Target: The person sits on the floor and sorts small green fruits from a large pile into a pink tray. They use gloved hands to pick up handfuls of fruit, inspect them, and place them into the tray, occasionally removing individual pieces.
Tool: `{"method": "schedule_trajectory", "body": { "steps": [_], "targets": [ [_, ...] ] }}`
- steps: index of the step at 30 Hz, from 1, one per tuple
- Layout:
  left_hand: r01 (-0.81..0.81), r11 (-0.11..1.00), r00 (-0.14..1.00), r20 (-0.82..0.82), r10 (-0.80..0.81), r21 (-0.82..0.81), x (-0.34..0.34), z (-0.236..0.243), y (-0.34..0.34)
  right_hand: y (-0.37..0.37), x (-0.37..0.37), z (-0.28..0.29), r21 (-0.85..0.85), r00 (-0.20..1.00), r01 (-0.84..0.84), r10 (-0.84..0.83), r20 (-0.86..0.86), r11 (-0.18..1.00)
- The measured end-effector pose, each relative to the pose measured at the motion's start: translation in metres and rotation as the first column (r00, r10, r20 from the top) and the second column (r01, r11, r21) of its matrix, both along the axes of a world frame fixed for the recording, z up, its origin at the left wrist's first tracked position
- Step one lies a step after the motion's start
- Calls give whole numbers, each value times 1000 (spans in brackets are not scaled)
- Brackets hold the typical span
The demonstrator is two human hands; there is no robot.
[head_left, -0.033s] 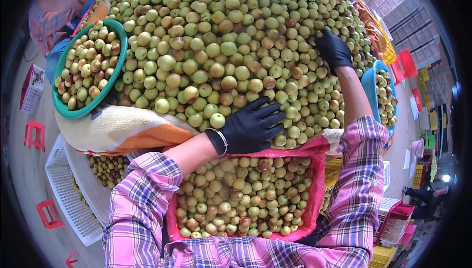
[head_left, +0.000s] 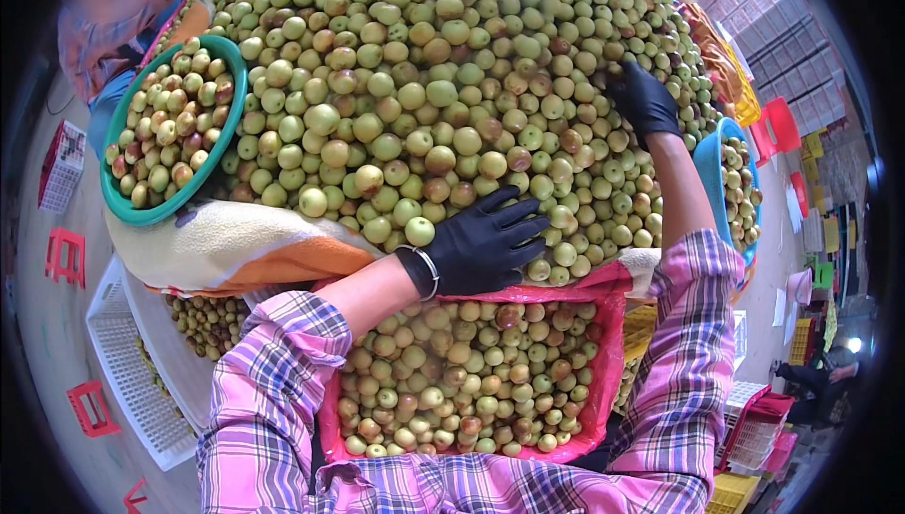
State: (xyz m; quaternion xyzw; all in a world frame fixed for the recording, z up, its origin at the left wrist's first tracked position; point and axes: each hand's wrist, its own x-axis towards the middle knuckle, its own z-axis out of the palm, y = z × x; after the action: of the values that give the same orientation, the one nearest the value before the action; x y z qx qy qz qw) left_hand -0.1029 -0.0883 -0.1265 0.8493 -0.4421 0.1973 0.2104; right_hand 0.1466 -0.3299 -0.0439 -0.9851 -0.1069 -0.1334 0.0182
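Observation:
A big heap of jujubes (head_left: 396, 90), round and green with brown-red blush, spreads in front of me. My left hand (head_left: 485, 243), in a black glove, lies on the heap's near edge with its fingers spread. A plastic-lined crate (head_left: 605, 382) full of jujubes stands just below it, its pink liner showing. Farther off to the right, my right hand (head_left: 645, 102), also gloved in black, reaches into the heap. Its fingers are bent together and their tips are hidden among the fruit, so what they hold, if anything, cannot be made out.
A green basin (head_left: 241, 90) of jujubes rests at the heap's left, a blue basin (head_left: 709, 170) at its right. A cream-and-orange blanket (head_left: 236, 241) edges the heap. Another person (head_left: 104, 33) sits at the far left. Red stools (head_left: 66, 257) and a white crate (head_left: 118, 326) stand on the floor.
The view has shifted very slightly. Both hands keep their places on the heap, with hardly any movement.

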Motion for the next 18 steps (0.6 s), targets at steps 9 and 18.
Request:
{"method": "schedule_trajectory", "body": {
  "steps": [9, 18],
  "targets": [
    [-11, 1000, 1000, 28, 10, 22, 3, -8, -10, 145, -28, 12, 192, 800, -589, 535, 269, 785],
    [27, 1000, 1000, -7, -27, -4, 3, -9, -4, 172, -29, 14, 194, 951, -301, 280, 131, 934]
  ]
}}
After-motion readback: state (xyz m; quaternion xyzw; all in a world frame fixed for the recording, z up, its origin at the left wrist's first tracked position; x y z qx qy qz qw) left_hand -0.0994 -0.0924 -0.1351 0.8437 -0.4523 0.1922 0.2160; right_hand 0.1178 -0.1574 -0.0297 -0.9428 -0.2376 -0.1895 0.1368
